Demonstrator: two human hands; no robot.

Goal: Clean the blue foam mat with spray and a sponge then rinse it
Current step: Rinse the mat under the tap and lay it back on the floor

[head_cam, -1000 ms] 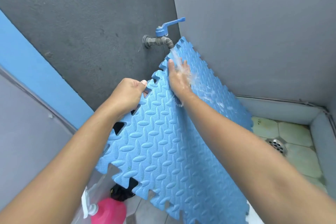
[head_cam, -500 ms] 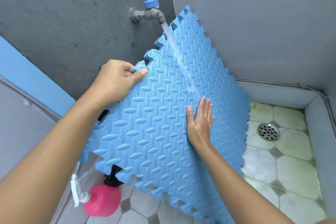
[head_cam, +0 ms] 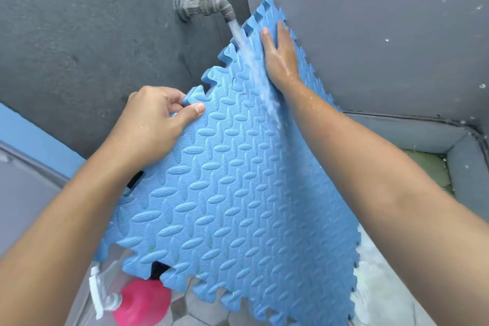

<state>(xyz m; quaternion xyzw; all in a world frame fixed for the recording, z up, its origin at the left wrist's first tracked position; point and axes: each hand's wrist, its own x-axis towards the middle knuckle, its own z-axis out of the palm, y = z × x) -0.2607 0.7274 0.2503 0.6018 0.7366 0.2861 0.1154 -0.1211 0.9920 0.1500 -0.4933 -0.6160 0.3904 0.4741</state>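
Note:
The blue foam mat [head_cam: 232, 193], with puzzle-cut edges and a raised oval pattern, is held tilted on its corner under a running tap [head_cam: 209, 2]. Water streams from the spout down the mat's upper face. My left hand [head_cam: 156, 124] pinches the mat's upper left edge, thumb on the front. My right hand [head_cam: 280, 58] lies flat and wet on the mat near its top corner, just right of the water stream, fingers pointing up. A pink spray bottle [head_cam: 140, 302] with a white trigger stands on the floor below the mat. No sponge is in view.
Dark grey walls meet in a corner behind the tap. A low grey curb [head_cam: 412, 135] runs along the right wall. The tiled floor [head_cam: 381, 299] at lower right is wet and splashed. A dark object [head_cam: 158, 272] peeks out under the mat's lower edge.
My right hand has slid from the mat's middle up to its top corner beside the stream. The left hand keeps its grip on the edge. The view has tilted slightly.

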